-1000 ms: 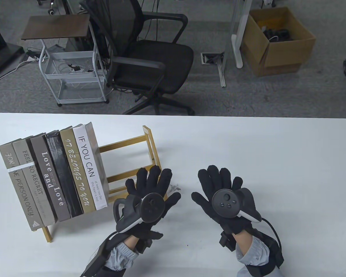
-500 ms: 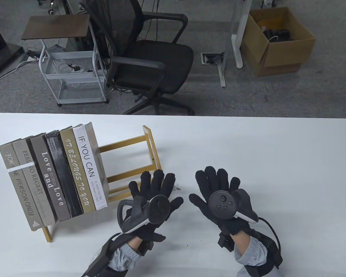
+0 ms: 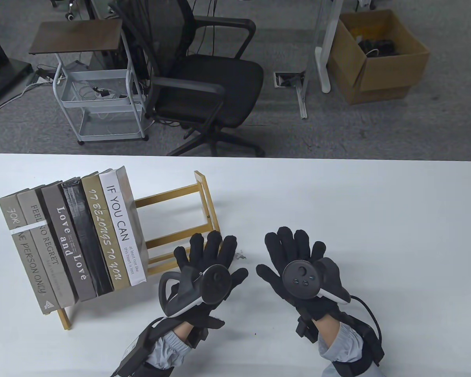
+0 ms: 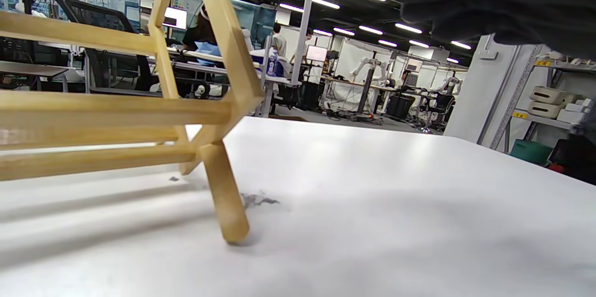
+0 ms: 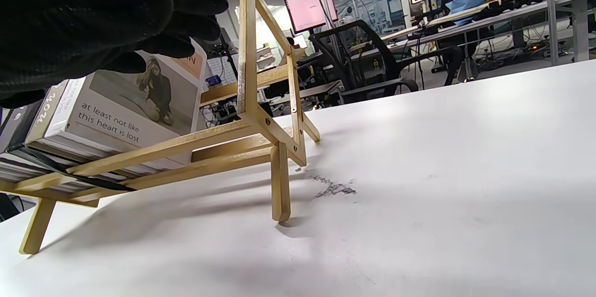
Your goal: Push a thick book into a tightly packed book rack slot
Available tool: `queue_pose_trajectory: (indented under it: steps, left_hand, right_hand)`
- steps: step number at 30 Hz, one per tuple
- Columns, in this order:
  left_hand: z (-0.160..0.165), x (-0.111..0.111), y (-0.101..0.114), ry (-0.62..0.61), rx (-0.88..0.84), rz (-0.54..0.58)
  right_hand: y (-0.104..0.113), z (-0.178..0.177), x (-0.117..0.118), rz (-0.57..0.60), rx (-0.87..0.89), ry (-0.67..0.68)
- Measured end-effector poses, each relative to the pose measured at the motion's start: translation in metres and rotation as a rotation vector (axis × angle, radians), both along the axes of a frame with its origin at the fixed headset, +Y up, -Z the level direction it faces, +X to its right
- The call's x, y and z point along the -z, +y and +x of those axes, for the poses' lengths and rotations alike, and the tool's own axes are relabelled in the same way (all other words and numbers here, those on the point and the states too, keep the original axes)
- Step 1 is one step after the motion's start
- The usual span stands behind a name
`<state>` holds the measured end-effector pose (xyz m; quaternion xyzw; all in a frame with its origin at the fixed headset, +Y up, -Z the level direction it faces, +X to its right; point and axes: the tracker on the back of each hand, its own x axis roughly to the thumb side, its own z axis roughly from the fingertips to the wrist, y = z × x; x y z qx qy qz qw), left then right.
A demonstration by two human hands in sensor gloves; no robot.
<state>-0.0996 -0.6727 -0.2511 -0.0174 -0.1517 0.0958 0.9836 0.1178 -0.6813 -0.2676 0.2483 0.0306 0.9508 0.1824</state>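
The white worktop (image 3: 357,204) carries a wooden book rack (image 3: 180,220) on its left side, angled so its right end sits farther away. Six books stand packed together in the rack's left part, spines up; the right part of the rack shows only bare rails. The white "IF YOU CAN" book (image 3: 121,229) is the rightmost of the row, pressed against the olive book (image 3: 102,235) to its left. A dark smudge (image 3: 241,257) marks the worktop just right of the rack's near right leg. The left hand (image 3: 210,271) lies palm down with fingers spread wide, holding nothing, its fingertips near that leg. The right hand (image 3: 298,267) lies just right of it, likewise flat, fingers fanned and holding nothing.
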Motion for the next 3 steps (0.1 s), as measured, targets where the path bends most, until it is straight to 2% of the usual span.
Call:
queue_pose_trajectory:
  steps: [3]
  left_hand:
    - [-0.0007,0.0003,-0.0003,0.004,0.001,0.002]
  right_hand:
    - [0.0001,-0.0001,-0.0001,-0.001,-0.001,0.0]
